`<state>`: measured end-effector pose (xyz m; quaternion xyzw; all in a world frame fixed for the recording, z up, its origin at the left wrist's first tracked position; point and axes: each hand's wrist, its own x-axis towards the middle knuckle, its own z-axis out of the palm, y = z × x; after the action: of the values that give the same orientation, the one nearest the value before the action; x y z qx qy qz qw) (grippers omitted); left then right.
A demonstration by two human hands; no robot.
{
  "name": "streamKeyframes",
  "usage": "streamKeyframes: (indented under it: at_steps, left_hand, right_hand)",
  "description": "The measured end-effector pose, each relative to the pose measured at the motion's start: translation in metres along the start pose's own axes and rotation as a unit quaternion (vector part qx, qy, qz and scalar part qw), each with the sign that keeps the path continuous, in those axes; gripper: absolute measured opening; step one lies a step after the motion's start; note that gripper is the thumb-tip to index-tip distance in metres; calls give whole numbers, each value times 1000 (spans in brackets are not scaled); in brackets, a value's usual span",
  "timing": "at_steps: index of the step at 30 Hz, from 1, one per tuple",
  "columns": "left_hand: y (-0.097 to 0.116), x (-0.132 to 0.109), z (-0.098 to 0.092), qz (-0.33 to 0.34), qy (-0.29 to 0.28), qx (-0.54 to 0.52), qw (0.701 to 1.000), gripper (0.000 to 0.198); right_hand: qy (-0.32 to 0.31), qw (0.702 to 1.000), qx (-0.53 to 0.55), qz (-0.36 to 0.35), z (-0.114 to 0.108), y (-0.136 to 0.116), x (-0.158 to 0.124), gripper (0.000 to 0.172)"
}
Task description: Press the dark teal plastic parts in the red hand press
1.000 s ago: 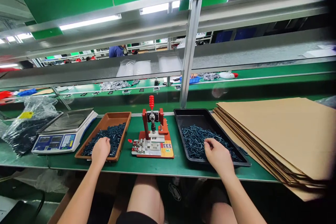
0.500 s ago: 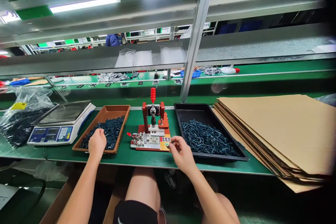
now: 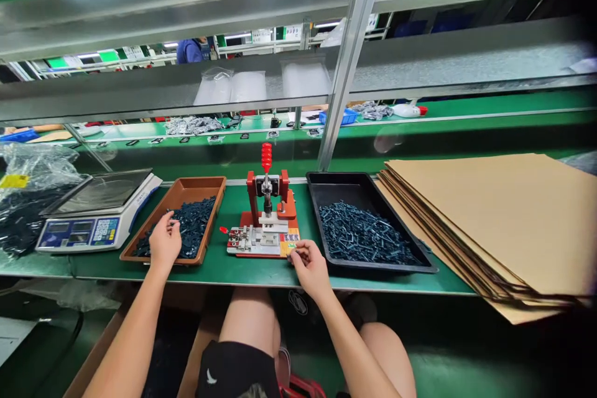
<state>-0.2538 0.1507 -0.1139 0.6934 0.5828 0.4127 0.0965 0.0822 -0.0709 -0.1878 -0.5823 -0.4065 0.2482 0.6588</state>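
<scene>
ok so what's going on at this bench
At a green bench, a person's left hand is in a brown tray among dark blue parts. Their right hand is at the front corner of a red hand press; whether it holds a part is too small to tell. A black tray of similar parts sits to the right, beside stacked cardboard sheets.

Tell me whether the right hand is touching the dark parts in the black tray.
Apart. The head view shows the right hand at the front corner of the red press base, with the black tray's rim between it and the dark parts.
</scene>
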Motion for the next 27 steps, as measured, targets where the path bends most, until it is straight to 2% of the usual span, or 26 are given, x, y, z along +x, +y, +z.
streamKeyframes:
  at_steps: [3,5,7,9,11,13,17,20,23,27]
  left_hand:
    - [12,-14,-4,-21,55,-118,991,47]
    - [30,-30,-6,-7,51,-164,985,44]
    - [55,-49,-5,8,-17,-199,980,42]
    - [80,-65,2,26,-124,-213,969,37]
    - [102,-76,16,69,-211,-196,955,31]
    - [117,-81,35,128,-254,-157,946,26]
    - [134,-76,74,203,-284,-48,936,25]
    - [143,-70,94,243,-286,0,927,22]
    - [148,-69,104,269,-295,15,917,20]
    - [150,-75,108,265,-295,32,917,23]
  right_hand:
    - [-7,1000,2,20,2,-2,1,27]
    - [-11,1000,4,26,2,-2,2,27]
    - [-8,999,10,33,1,-2,2,27]
    - [1,999,5,34,1,-3,1,25]
    - [12,999,-25,22,0,-4,1,24]
    - [20,998,-63,4,-1,-6,0,27]
    - [23,998,-61,-9,-2,-5,0,28]
    - [6,999,-31,9,0,-3,1,28]
    - [3,999,-7,37,3,-3,0,25]
    - [-9,999,12,42,3,-4,1,29]
